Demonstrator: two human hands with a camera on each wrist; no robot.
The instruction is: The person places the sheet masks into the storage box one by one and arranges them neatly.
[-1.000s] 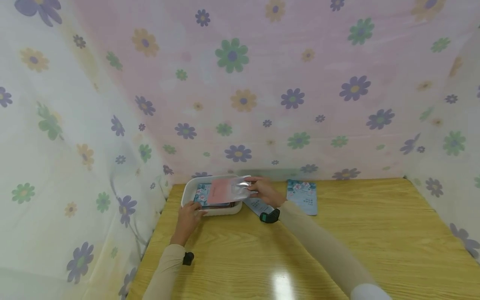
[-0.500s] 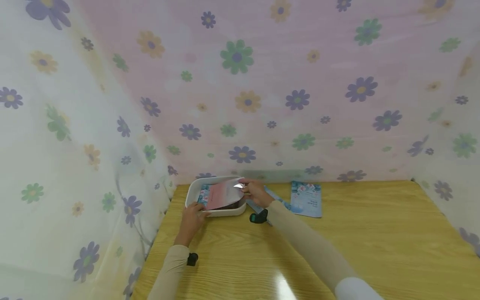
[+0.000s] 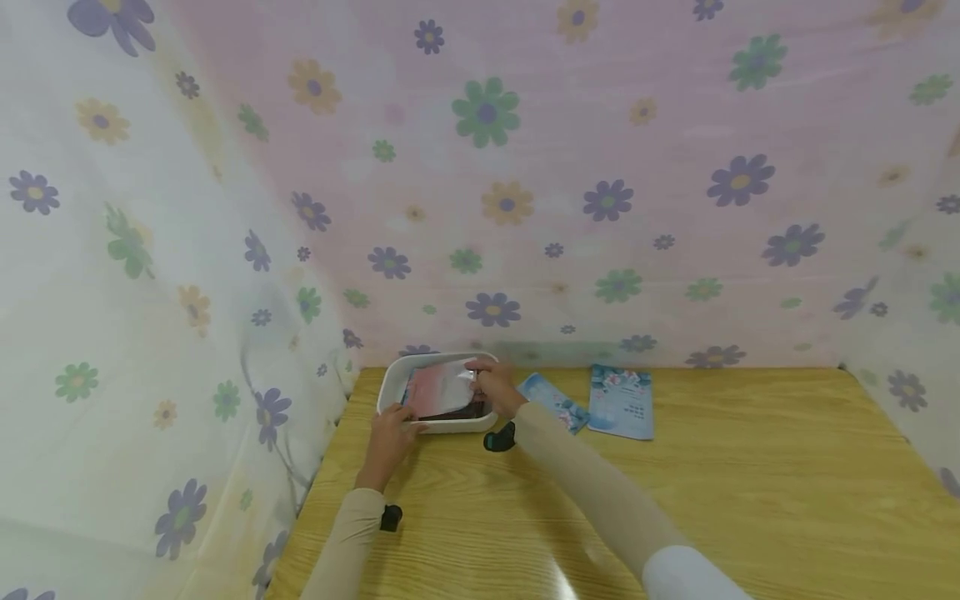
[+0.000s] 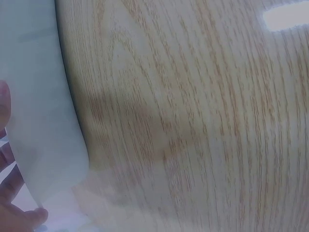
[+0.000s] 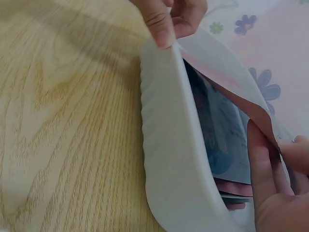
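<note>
A pink-and-silvery flat packet lies tilted over the white bin, its left part inside. My right hand pinches the packet's right end; in the right wrist view, thumb and fingers hold the bent pink edge. My left hand grips the bin's near-left rim, with the thumb on the outside of the bin wall. Beneath the packet, a dark bluish packet and other flat packets are stacked in the bin, mostly hidden.
Two blue floral packets lie on the wooden table right of the bin: one slanted packet partly behind the right arm, one straighter packet. A flowered cloth hangs directly behind the bin and along the left side.
My right hand has moved left and lowered the pink packet further into the bin. The left hand stays on the rim. More of the slanted blue packet shows. The head view has shifted slightly.
</note>
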